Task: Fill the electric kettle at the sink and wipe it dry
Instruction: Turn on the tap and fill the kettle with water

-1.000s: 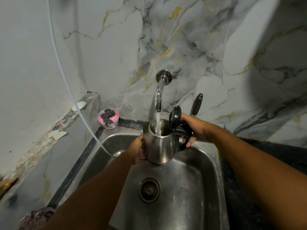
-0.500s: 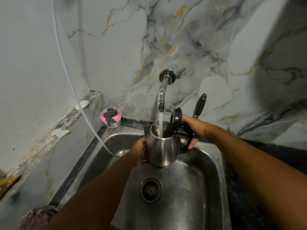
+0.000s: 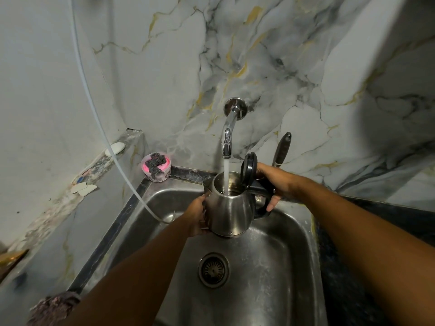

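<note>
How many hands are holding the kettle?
2. The left hand presses the kettle body's left side; the right hand grips its black handle.

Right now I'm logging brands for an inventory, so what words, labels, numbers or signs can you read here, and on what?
None can be read.
Kettle, held by the left hand and right hand: no print shows on its steel body or open lid.
Pink tub at the sink corner: a pale band on its side may carry print, too small and blurred to read.
Tap: no marking visible.
</note>
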